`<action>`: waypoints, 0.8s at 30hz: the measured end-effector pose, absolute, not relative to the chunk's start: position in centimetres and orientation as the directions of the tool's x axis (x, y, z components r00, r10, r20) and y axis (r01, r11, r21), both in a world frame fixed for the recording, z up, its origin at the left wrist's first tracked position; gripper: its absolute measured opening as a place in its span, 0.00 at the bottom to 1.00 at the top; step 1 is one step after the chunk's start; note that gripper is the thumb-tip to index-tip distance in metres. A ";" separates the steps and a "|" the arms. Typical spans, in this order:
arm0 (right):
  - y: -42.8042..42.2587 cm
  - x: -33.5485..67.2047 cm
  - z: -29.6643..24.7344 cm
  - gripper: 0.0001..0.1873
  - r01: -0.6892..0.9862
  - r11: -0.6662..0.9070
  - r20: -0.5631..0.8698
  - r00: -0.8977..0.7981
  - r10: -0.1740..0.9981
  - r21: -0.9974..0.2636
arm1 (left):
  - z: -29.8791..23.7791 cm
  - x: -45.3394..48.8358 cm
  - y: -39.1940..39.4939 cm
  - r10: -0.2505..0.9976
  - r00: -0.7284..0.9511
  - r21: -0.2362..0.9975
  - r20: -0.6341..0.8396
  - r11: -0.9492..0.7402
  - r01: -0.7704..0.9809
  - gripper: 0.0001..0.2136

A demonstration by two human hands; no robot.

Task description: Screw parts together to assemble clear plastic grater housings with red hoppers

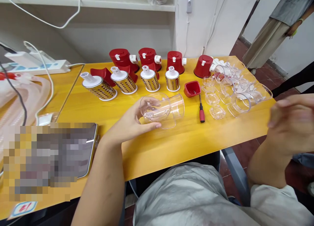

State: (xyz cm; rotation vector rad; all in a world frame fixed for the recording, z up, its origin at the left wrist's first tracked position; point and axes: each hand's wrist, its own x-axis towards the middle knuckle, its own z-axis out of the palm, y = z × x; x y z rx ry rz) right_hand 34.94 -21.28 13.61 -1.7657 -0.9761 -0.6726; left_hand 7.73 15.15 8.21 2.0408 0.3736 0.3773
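Note:
My left hand (132, 123) grips a clear plastic housing (163, 110) that lies on its side on the yellow table (171, 144). Its fingers wrap round the wide end. My right hand (291, 121) hovers off the table's right edge, blurred by motion, its fingers loosely curled with nothing seen in them. Behind the housing stands a row of several metal grater drums (149, 79) with white caps, and behind those several red bases (149, 57).
A small red cup (192, 88) and a red-handled screwdriver (201, 112) lie right of the housing. More clear plastic parts (235, 88) pile at the table's right end. A tablet (80, 147) lies at the left, a power strip (34, 64) behind it. Another person stands at the far right.

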 end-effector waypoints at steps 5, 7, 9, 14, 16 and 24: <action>-18.0 33.5 8.5 0.42 0.839 -0.283 0.445 0.498 0.745 -0.465 | 8.0 7.8 15.1 0.411 0.903 0.895 0.127 -0.439 0.075 0.41; -17.4 34.2 6.5 0.42 0.790 -0.362 0.298 0.546 0.783 -0.495 | 8.0 7.8 15.1 0.403 0.906 0.894 0.131 -0.443 0.067 0.41; -17.3 35.1 4.8 0.42 0.737 -0.421 0.196 0.589 0.784 -0.530 | 8.0 7.7 15.1 0.394 0.909 0.889 0.138 -0.453 0.062 0.42; -18.2 35.6 4.4 0.41 0.647 -0.417 0.076 0.592 0.802 -0.639 | 8.1 7.7 15.0 0.379 0.912 0.895 0.155 -0.444 0.032 0.42; -18.8 34.9 5.6 0.40 0.614 -0.360 0.087 0.576 0.813 -0.702 | 8.1 7.6 15.0 0.373 0.914 0.907 0.157 -0.421 0.016 0.43; -15.7 33.7 8.1 0.42 0.291 0.062 0.244 0.646 0.723 -0.955 | 8.3 7.8 14.8 0.381 0.916 0.924 0.126 -0.380 0.031 0.44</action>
